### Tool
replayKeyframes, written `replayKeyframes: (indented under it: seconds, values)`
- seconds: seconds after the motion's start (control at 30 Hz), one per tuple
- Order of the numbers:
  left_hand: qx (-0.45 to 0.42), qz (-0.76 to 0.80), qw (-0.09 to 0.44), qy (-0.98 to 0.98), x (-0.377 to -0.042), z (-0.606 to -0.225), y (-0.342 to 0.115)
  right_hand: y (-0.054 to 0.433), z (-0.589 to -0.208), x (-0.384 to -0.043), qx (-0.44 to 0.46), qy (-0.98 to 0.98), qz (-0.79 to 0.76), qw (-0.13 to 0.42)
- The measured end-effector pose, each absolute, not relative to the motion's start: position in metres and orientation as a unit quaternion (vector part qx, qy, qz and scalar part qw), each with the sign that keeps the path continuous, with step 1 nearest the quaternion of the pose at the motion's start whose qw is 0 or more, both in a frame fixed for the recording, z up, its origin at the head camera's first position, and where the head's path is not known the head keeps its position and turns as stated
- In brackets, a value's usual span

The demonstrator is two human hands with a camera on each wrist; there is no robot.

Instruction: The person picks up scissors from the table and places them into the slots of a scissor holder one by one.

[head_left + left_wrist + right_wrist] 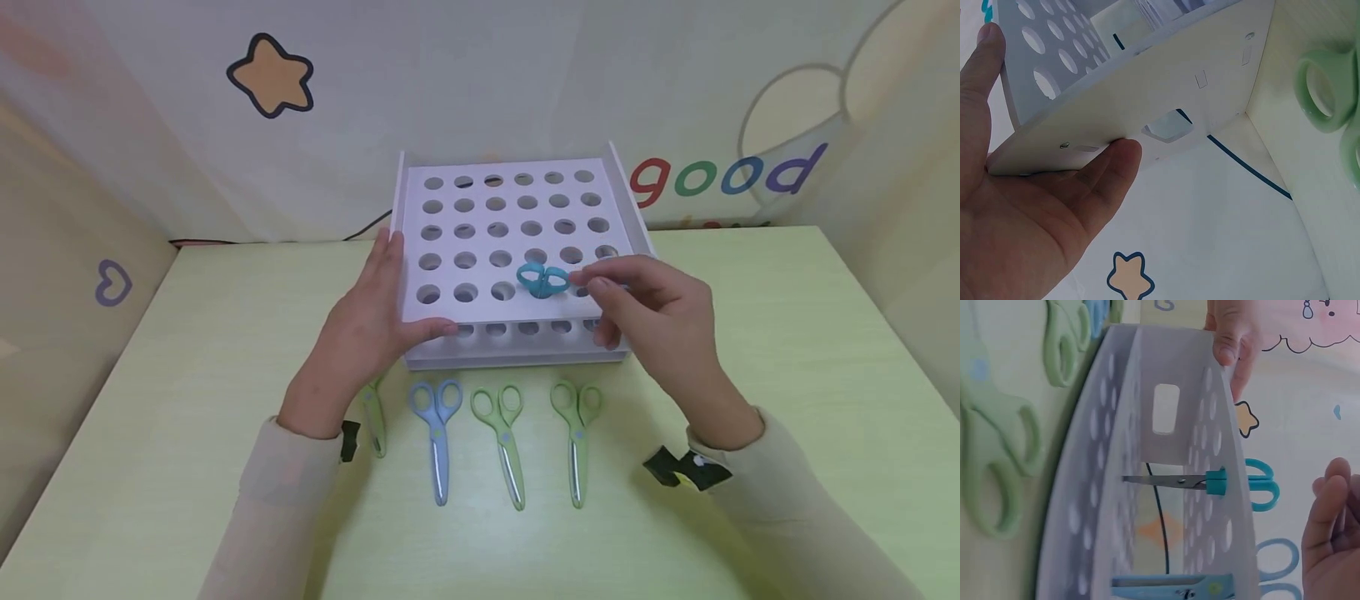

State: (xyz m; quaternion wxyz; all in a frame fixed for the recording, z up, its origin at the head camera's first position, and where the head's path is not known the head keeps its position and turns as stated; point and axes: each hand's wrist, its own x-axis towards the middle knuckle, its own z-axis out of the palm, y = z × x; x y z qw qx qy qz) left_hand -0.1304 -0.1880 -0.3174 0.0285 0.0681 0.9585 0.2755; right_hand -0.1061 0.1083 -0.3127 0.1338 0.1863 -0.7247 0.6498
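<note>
So in the head view, the teal-handled metal-bladed scissors [543, 281] stood in a white, boxy, plastic-looking rack with round holes [487, 313], just left of the right hand [652, 312], which was way nearer than the left hand [356, 325]. Left wrist view: that left hand gripped the rack's side, thumb up top. Right wrist view: the scissors' long axis ran down from top panel toward lower; the right hand's bent fingers sat clear, seemingly pinching nothing, though the frame cut it off.
</note>
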Motion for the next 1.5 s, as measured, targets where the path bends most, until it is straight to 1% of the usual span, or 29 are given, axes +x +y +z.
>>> replayKeyframes:
  seconds: [0.07, 0.17, 0.33, 0.57, 0.73, 0.87, 1.1, 1.5]
  values:
    - [0.07, 0.277, 0.027, 0.958, -0.13, -0.316, -0.188, 0.115, -0.319, -0.102, 0.201, -0.695, 0.678, 0.13]
    - [0.074, 0.281, 0.026, 0.956, -0.13, -0.315, -0.189, 0.123, -0.33, -0.096, 0.208, -0.677, 0.698, 0.109]
    - [0.073, 0.283, 0.03, 0.956, -0.127, -0.314, -0.192, 0.136, -0.35, -0.09, 0.183, -0.728, 0.658, 0.057]
    - [0.076, 0.281, 0.027, 0.956, -0.123, -0.311, -0.194, 0.152, -0.374, -0.089, 0.15, -0.767, 0.624, 0.005]
    - [0.072, 0.277, 0.027, 0.958, -0.122, -0.31, -0.195, 0.155, -0.389, -0.091, 0.11, -0.801, 0.585, -0.071]
    - [0.069, 0.275, 0.026, 0.959, -0.123, -0.311, -0.193, 0.157, -0.394, -0.094, 0.091, -0.833, 0.532, -0.125]
    - [0.069, 0.276, 0.028, 0.958, -0.124, -0.313, -0.191, 0.161, -0.401, -0.096, 0.114, -0.844, 0.487, -0.194]
    - [0.076, 0.279, 0.034, 0.957, -0.128, -0.317, -0.19, 0.161, -0.4, -0.096, 0.15, -0.849, 0.426, -0.273]
